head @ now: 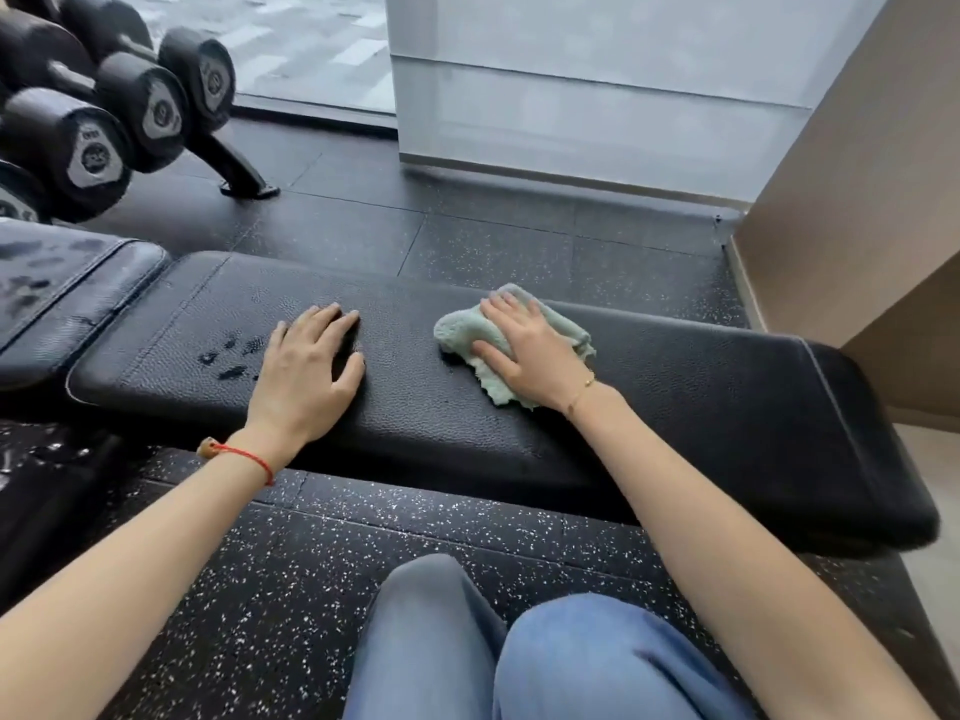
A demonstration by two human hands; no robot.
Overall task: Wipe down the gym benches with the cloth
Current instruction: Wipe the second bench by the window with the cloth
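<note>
A long black padded bench (701,387) runs across the view from left to right. My right hand (530,350) lies flat on a pale green cloth (465,330), pressing it onto the pad's middle. My left hand (306,371) rests palm down on the pad to the left, fingers spread, holding nothing. Damp finger marks (231,356) show on the pad just left of that hand. A second black pad (57,288) with wet smears adjoins the bench at the far left.
A rack of black dumbbells (104,106) stands at the back left, its foot (244,179) on the speckled rubber floor (291,579). A white wall panel (597,96) and a beige wall (872,200) close the back and right. My knees (519,652) in blue trousers are below.
</note>
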